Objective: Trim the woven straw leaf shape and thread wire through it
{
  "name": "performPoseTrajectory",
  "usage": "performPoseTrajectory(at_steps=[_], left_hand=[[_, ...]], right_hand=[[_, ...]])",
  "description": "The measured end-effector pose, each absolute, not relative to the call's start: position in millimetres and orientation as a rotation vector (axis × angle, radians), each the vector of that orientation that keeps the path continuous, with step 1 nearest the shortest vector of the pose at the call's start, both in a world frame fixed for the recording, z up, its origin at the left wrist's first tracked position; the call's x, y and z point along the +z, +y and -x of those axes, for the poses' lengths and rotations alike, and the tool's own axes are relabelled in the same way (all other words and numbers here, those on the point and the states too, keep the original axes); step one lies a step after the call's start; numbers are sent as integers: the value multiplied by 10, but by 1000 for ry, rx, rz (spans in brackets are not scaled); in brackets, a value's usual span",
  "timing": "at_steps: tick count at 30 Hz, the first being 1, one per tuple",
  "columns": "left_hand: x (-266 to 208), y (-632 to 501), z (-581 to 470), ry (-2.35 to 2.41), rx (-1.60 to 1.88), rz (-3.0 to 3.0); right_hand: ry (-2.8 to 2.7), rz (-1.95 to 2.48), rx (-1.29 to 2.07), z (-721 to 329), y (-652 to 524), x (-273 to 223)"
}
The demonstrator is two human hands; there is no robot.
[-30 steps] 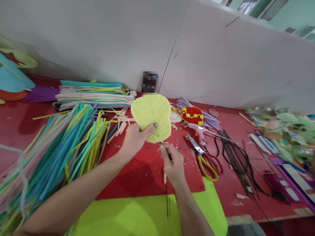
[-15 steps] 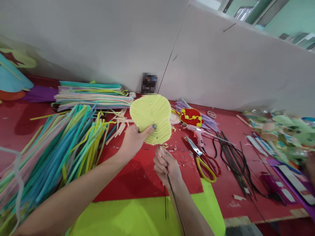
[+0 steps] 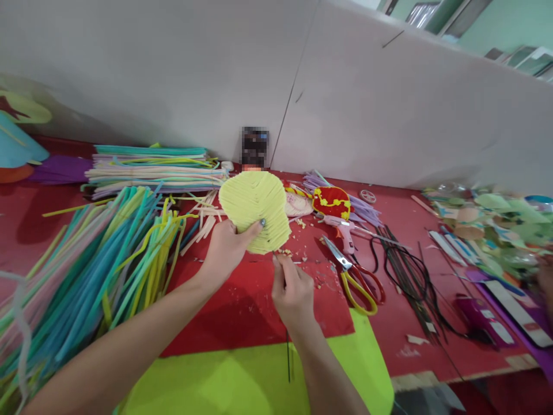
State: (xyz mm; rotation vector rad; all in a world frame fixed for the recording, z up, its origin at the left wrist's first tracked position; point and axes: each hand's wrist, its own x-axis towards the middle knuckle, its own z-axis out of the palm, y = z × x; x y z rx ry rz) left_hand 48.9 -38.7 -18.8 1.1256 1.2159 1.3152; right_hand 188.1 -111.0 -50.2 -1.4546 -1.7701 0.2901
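In my left hand (image 3: 228,248) I hold a pale yellow leaf-shaped piece (image 3: 254,202) made of rows of fuzzy pipe cleaners, thumb across its front. It is raised above the table with its ribbed face toward me. My right hand (image 3: 294,288) is closed just under its lower edge, fingertips pinching the end of a thin dark wire (image 3: 273,252). The rest of that wire is hidden by the hand. Another length of thin dark rod (image 3: 288,360) shows below my right hand, over the lime-green surface; whether it joins the pinched end I cannot tell.
Bundled pipe cleaners (image 3: 99,271) fill the left side, with more stacked (image 3: 151,173) behind. Scissors (image 3: 352,276), a pink glue gun (image 3: 344,230) and a red-and-yellow piece (image 3: 332,202) lie right of centre. Farther right are dark wires (image 3: 415,282), a magenta box (image 3: 484,320) and a phone-like slab (image 3: 516,311).
My right hand has turned, and the long wire that trailed along its wrist no longer shows. The yellow piece has shifted slightly left in view, along with the whole scene.
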Motion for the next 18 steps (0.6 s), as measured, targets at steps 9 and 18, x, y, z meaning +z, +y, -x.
performPoseTrajectory(at_steps=[9, 18], left_hand=[[-229, -347, -504, 1081, 1299, -1001], [-224, -293, -447, 965, 1247, -948]], right_hand=[[-1227, 1273, 1096, -1804, -1045, -488], [-934, 936, 1564, -1818, -964, -447]])
